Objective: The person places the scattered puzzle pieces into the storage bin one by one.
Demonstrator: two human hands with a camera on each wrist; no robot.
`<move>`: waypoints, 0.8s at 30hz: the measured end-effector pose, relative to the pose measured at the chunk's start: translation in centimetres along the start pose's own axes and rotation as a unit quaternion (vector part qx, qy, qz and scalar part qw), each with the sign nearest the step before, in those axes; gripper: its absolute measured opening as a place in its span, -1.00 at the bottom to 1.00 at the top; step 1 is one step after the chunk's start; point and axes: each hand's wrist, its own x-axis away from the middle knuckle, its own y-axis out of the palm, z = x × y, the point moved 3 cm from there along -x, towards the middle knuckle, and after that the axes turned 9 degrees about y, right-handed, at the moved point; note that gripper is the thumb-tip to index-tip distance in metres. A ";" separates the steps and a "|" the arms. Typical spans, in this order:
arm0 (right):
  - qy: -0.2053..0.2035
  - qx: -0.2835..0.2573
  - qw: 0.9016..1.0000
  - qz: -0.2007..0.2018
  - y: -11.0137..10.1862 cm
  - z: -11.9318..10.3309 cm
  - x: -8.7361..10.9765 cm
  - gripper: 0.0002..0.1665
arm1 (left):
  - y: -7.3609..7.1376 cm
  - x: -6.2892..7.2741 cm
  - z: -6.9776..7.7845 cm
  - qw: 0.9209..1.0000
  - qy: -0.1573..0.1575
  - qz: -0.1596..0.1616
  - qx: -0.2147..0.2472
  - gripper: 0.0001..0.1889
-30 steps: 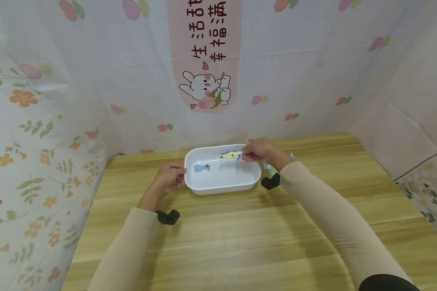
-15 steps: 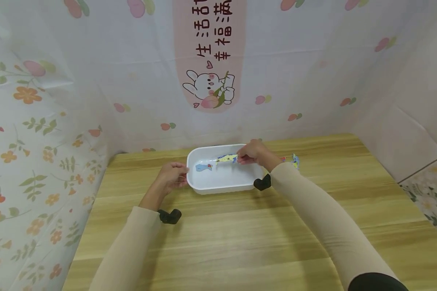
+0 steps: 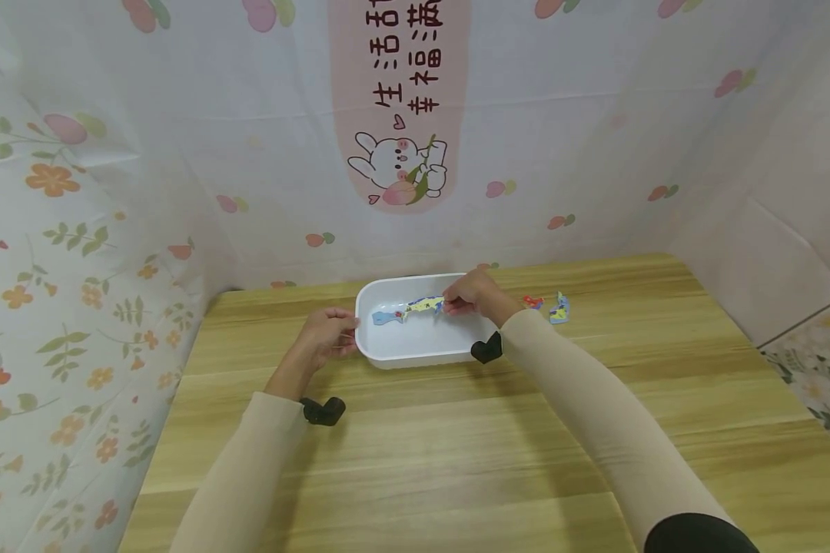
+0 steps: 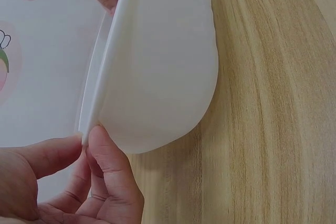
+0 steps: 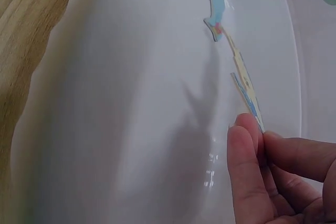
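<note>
A white oval-cornered tray (image 3: pixel 422 359) stands near the back of the table. At its left end, my left hand (image 3: pixel 323 336) pinches the rim between thumb and fingers, as the left wrist view shows up close. Inside the tray lies a small light-blue fish-shaped flat cutout (image 5: pixel 217 6) with a reddish spot near its tail. Over the tray, my right hand (image 3: pixel 472 293) pinches the right end of a thin yellow-and-blue flat cutout (image 5: pixel 245 80). This cutout's free tip points at the blue fish's tail; whether they touch, I cannot tell.
Right of the tray, a red-and-blue cutout (image 3: pixel 533 302) and a yellow-and-blue cutout (image 3: pixel 560 309) lie on the wooden table (image 3: pixel 415 461). A patterned cloth (image 3: pixel 270 177) hangs behind the table, close to the tray's far side.
My right hand has moved left over the tray, bringing the yellow-and-blue cutout close to the blue fish. The cutouts right of the tray are uncovered. My left hand keeps its grip on the rim.
</note>
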 end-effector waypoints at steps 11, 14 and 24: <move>0.002 0.020 1.000 0.005 0.1 -0.1 -0.3 -0.37 | 0.0 -0.3 -0.2 1.000 -0.001 -0.002 0.009 -0.75; 0.002 0.016 1.000 0.003 0.2 -0.1 -0.3 -0.69 | 0.0 -0.3 -0.2 1.000 -0.001 -0.004 0.012 -0.75; 0.003 0.014 1.000 0.009 0.5 -0.1 -0.1 -0.79 | -0.1 -0.3 -0.2 1.000 -0.001 -0.003 0.010 -0.74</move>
